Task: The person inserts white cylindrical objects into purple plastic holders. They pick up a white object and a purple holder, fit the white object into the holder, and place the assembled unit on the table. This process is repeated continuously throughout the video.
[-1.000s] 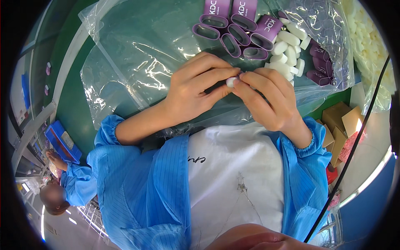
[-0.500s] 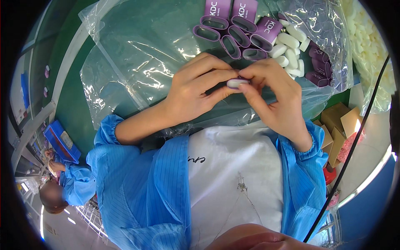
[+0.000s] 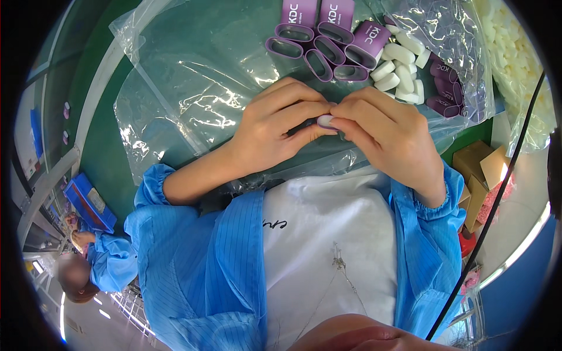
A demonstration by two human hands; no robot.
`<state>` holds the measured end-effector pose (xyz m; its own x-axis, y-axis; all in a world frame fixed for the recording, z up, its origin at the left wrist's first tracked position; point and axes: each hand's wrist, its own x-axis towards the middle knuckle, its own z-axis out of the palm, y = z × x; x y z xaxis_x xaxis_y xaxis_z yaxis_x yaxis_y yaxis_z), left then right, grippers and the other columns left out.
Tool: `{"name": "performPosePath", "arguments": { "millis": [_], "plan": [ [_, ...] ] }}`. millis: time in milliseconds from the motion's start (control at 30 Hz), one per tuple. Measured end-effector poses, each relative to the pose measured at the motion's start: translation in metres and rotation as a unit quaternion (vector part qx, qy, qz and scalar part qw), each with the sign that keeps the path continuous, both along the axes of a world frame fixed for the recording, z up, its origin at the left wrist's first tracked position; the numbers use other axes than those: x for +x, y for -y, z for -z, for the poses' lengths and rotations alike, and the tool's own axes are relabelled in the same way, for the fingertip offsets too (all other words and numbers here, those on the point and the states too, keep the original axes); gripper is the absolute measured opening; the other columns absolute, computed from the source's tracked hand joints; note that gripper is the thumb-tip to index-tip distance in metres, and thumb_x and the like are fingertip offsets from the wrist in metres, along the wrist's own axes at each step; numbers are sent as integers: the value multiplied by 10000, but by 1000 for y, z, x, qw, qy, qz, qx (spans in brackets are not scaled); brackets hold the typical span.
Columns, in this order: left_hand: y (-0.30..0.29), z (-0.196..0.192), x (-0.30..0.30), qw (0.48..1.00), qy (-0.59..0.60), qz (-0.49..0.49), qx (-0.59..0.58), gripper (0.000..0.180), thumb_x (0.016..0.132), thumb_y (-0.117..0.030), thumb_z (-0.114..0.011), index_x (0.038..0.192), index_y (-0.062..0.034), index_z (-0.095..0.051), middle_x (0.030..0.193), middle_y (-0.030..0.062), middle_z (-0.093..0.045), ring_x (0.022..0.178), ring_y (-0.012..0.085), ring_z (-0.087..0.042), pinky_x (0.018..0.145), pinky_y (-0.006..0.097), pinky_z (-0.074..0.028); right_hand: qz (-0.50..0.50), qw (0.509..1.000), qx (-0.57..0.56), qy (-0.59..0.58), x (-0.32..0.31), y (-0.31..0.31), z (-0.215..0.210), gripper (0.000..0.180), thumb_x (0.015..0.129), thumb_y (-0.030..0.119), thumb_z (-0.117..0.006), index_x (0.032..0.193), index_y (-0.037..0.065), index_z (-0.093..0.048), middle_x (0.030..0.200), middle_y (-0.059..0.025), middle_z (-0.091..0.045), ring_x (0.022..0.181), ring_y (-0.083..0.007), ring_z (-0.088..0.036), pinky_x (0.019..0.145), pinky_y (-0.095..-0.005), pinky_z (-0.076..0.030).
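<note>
Between my two hands is a purple oval sleeve (image 3: 325, 121) with a white piece at its end, mostly hidden by fingers. My left hand (image 3: 278, 120) is closed around its body. The thumb and fingers of my right hand (image 3: 389, 126) press together at the white end, covering part of it. Just beyond my hands, several purple hollow oval sleeves (image 3: 319, 64) lie with their openings toward me. A loose pile of white oval plugs (image 3: 401, 54) sits to their right. More purple sleeves (image 3: 448, 88) show through clear plastic beside the pile.
Clear plastic sheeting (image 3: 193, 88) covers much of the green table. A bag of pale small pieces (image 3: 518, 70) stands at the far right. Cardboard boxes (image 3: 471, 169) are beside the table, and a black cable (image 3: 497, 205) crosses the right side. At left, a co-worker's blue sleeve (image 3: 114, 257) is near a blue bin (image 3: 91, 202).
My right hand has shifted, its fingers now curled over the white end, which showed more fully before. My left hand keeps its hold on the sleeve.
</note>
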<state>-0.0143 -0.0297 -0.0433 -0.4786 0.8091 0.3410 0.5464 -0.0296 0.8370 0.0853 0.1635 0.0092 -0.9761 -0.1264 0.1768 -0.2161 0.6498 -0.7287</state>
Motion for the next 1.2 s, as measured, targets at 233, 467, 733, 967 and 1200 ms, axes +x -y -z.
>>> {"name": "performPosePath", "arguments": {
  "millis": [233, 467, 733, 967, 1200],
  "plan": [
    [-1, -6, 1, 1000, 9, 2, -17, 359, 701, -32, -846, 1043, 27, -752, 983, 127, -706, 872, 281, -675, 741, 364, -543, -1, 979, 138, -149, 20, 6, -1, 338, 656, 48, -742, 983, -36, -714, 890, -94, -622, 679, -189, -585, 494, -296, -472],
    [-3, -6, 0, 1000, 13, 10, -20, 362, 711, -38, -847, 1055, 25, -753, 1000, 133, -705, 882, 280, -676, 754, 361, -540, 8, 981, 111, -161, 21, 7, 15, 329, 651, 55, -743, 956, -63, -714, 867, -87, -625, 655, -177, -565, 481, -278, -451],
    [54, -51, -70, 943, -234, -200, -127, 208, 998, -73, -616, 1181, 15, -663, 1162, 134, -634, 1029, 250, -647, 907, 350, -527, 191, 949, 86, -235, 40, -41, 3, 195, 745, -63, -753, 938, -48, -734, 838, -130, -675, 613, -201, -613, 515, -277, -472],
    [268, -23, -357, 853, -252, -290, -353, 346, 1083, -195, -499, 1397, -149, -637, 1241, 128, -593, 1126, 211, -598, 1022, 311, -439, 250, 954, 128, -106, 29, -53, 4, 136, 828, 8, -768, 955, 38, -728, 862, -87, -667, 685, -236, -648, 584, -329, -517],
    [278, 2, -390, 752, -412, -391, -334, 421, 999, -135, -558, 1395, -243, -650, 1320, 167, -626, 1252, 320, -568, 1118, 381, -388, 128, 970, 177, -104, 17, -40, 2, 226, 733, 18, -713, 958, 26, -702, 973, -67, -631, 834, -239, -645, 668, -348, -539]
  ]
}}
